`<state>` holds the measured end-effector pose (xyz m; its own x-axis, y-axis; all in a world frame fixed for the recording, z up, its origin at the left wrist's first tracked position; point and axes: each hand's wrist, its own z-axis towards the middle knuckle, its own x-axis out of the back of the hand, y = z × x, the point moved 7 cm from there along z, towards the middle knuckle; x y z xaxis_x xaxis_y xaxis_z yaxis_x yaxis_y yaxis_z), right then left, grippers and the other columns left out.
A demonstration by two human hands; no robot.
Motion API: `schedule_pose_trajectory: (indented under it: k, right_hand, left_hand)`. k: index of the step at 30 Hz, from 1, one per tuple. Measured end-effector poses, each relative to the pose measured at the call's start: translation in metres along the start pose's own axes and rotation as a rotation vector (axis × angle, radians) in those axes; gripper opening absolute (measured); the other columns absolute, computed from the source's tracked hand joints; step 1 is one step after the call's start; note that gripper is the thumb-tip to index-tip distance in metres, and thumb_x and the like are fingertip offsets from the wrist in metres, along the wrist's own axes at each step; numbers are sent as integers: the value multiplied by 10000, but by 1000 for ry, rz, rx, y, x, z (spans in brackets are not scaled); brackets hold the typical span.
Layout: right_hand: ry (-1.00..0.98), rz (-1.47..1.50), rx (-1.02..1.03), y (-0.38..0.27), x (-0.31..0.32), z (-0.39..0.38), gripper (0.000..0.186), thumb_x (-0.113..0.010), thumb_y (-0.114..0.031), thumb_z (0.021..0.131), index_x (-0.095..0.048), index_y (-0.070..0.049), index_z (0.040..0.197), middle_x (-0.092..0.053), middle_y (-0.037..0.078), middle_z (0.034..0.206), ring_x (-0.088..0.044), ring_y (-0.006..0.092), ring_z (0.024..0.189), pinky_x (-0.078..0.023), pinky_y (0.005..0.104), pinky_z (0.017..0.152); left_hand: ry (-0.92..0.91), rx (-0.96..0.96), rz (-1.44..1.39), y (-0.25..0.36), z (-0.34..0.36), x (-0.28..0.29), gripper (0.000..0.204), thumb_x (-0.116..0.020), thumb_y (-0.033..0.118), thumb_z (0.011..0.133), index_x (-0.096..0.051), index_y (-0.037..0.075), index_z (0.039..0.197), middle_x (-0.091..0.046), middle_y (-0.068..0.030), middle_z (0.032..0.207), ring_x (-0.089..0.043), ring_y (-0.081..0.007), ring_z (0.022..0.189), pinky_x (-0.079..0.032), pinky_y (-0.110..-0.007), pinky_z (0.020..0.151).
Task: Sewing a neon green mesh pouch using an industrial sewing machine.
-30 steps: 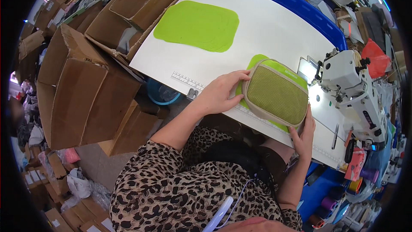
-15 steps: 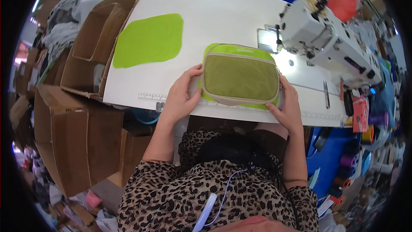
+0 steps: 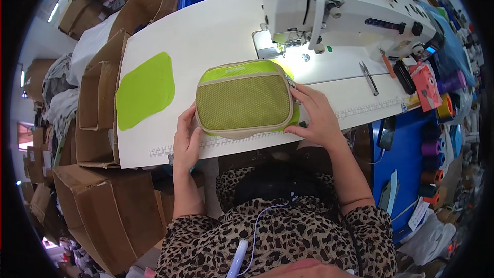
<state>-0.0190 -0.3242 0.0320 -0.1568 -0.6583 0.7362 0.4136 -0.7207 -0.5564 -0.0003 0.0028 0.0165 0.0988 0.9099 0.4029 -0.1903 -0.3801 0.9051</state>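
A rounded rectangular zip pouch (image 3: 244,104) is held between my two hands, its olive mesh pocket facing up, with a lime green strip on top and beige binding around the edge. My left hand (image 3: 187,138) grips its lower left side, thumb toward me. At the right end, my right hand (image 3: 318,119) has its fingers at the zip side and its thumb by the lower corner. Lime green fabric (image 3: 295,117) peeks out from behind the pouch's right edge. Another flat lime green fabric piece (image 3: 146,91) lies at the table's left.
A white sewing machine (image 3: 350,13) with its lamp lit stands at the right of the white table (image 3: 221,20). Snips (image 3: 369,79) and a red box (image 3: 426,86) lie beyond my right hand. A ruler strip (image 3: 360,109) runs along the front edge. Cardboard boxes (image 3: 103,211) crowd the left.
The whole view has swung, so the sewing machine appears larger and farther left. Both hands still hold the pouch, which shows less of the green fabric around it.
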Motion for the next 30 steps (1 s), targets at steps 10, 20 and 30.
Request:
schedule_pose_trajectory:
  k: [10, 20, 30]
  right_hand:
    - [96, 44, 42, 3, 5, 2, 667, -895, -426, 656, -662, -70, 1171, -637, 108, 1230, -603, 318, 1139, -473, 424, 989]
    - [134, 79, 67, -2, 3, 2, 691, -912, -386, 638, -641, -61, 1185, -634, 129, 1208, -617, 341, 1096, -502, 425, 944]
    - [54, 49, -18, -3, 1, -2, 646, -888, -324, 682, -628, -56, 1209, -650, 136, 1211, -609, 352, 1127, -470, 452, 1003]
  left_hand:
    - [16, 21, 7, 4, 7, -3, 575, -552, -24, 912, -401, -23, 1468, -474, -188, 1496, -442, -276, 1412, -297, -402, 1206]
    - [10, -45, 30, 5, 4, 3, 602, -609, 5, 905, -427, -11, 1479, -534, -175, 1451, -490, -284, 1375, -353, -402, 1168]
    - [-40, 21, -24, 5, -7, 1, 652, -663, -4, 871, -437, -16, 1482, -556, -166, 1432, -524, -263, 1342, -387, -386, 1136]
